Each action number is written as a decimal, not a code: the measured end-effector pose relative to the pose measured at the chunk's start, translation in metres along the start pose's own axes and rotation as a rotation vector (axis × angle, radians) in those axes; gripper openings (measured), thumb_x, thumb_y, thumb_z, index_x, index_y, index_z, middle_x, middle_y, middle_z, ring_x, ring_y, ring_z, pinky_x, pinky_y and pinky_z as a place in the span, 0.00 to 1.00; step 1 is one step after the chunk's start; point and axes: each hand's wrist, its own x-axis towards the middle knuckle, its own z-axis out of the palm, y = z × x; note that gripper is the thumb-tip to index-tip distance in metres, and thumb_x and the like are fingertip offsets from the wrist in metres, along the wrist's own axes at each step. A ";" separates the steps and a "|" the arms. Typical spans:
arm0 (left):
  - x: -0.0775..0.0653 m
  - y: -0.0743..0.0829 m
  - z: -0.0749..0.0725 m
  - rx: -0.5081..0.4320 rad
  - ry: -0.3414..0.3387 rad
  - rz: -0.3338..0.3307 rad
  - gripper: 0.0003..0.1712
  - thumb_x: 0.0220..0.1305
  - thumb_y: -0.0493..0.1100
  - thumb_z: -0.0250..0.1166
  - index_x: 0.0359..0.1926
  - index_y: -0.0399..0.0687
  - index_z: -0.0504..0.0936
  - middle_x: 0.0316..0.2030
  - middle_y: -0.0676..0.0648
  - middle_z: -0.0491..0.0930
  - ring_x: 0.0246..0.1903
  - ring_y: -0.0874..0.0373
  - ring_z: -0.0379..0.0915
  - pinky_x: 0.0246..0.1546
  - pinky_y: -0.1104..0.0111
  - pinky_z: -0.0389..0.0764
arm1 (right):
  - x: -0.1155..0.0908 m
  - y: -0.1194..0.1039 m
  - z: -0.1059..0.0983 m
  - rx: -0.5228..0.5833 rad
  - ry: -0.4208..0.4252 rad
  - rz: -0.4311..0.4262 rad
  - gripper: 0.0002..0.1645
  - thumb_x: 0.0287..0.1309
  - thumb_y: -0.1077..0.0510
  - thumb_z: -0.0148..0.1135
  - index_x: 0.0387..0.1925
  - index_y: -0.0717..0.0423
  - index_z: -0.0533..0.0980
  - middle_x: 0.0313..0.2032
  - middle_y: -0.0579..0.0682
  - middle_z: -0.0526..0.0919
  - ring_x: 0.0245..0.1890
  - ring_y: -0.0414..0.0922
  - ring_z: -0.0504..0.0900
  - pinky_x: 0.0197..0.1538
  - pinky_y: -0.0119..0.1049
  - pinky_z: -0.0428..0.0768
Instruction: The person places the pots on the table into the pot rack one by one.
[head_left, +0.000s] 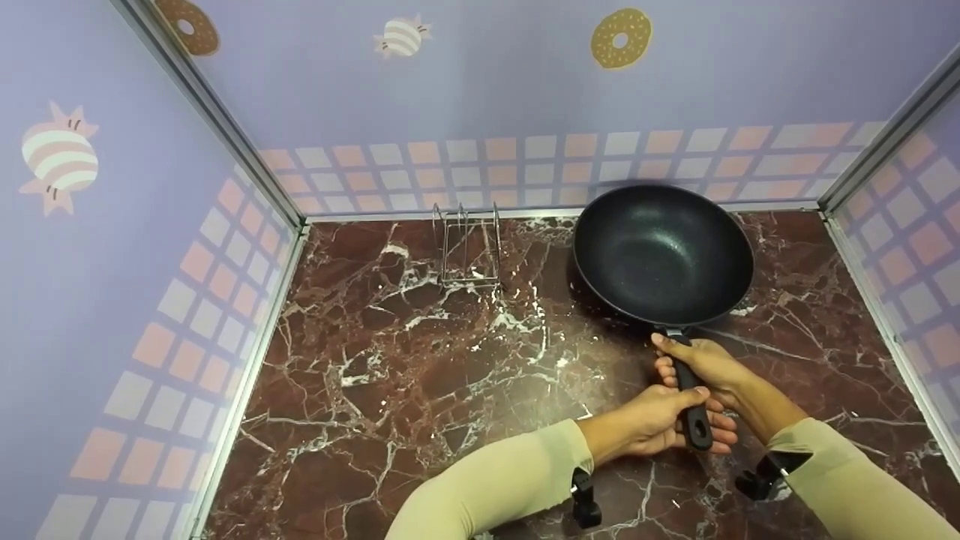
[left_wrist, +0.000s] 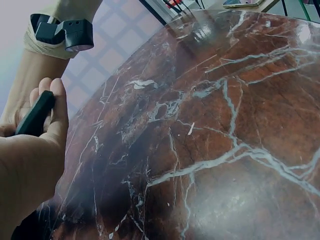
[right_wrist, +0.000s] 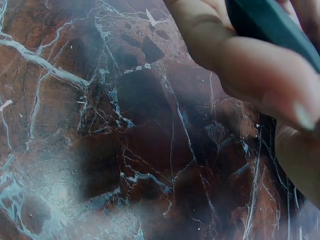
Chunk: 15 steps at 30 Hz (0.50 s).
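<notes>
A deep black frying pan [head_left: 664, 255] is at the back right of the marbled table in the head view, its inside facing up and its handle toward me. My right hand [head_left: 712, 367] grips the handle just below the pan, thumb along the top. Lower down, my left hand [head_left: 649, 421] holds the same handle, its thumb over it and fingers beneath. The handle's holed end [head_left: 699, 429] sticks out past the left thumb. In the left wrist view the dark handle [left_wrist: 36, 116] lies across the fingers; the right wrist view shows it close up above the right thumb [right_wrist: 275, 75].
A small wire rack [head_left: 471, 282] stands near the back wall, left of the pan. Patterned walls [head_left: 450, 90] enclose the back and both sides. White flecks dot the marbled tabletop [head_left: 420, 352]. A black wrist camera [head_left: 585, 499] sits on the left sleeve.
</notes>
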 end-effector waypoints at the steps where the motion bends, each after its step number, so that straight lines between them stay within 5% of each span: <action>1: -0.001 0.000 0.000 0.006 -0.002 0.004 0.17 0.90 0.46 0.52 0.51 0.37 0.81 0.49 0.31 0.89 0.71 0.20 0.72 0.72 0.37 0.80 | 0.000 0.001 0.000 -0.023 0.004 -0.010 0.23 0.85 0.45 0.58 0.29 0.49 0.80 0.22 0.39 0.84 0.22 0.33 0.83 0.29 0.25 0.86; 7: -0.002 0.003 0.000 0.039 -0.025 0.030 0.17 0.90 0.47 0.51 0.46 0.42 0.80 0.38 0.42 0.87 0.71 0.19 0.71 0.73 0.37 0.79 | 0.001 0.000 0.002 -0.010 -0.039 -0.032 0.28 0.88 0.42 0.52 0.25 0.46 0.74 0.18 0.36 0.73 0.17 0.33 0.73 0.23 0.24 0.75; 15: -0.004 0.001 -0.001 0.047 -0.050 0.040 0.17 0.91 0.47 0.49 0.47 0.44 0.80 0.38 0.43 0.85 0.73 0.17 0.67 0.74 0.36 0.76 | 0.002 0.001 0.003 0.060 -0.044 -0.004 0.25 0.88 0.40 0.50 0.33 0.47 0.73 0.19 0.37 0.72 0.16 0.33 0.72 0.21 0.25 0.75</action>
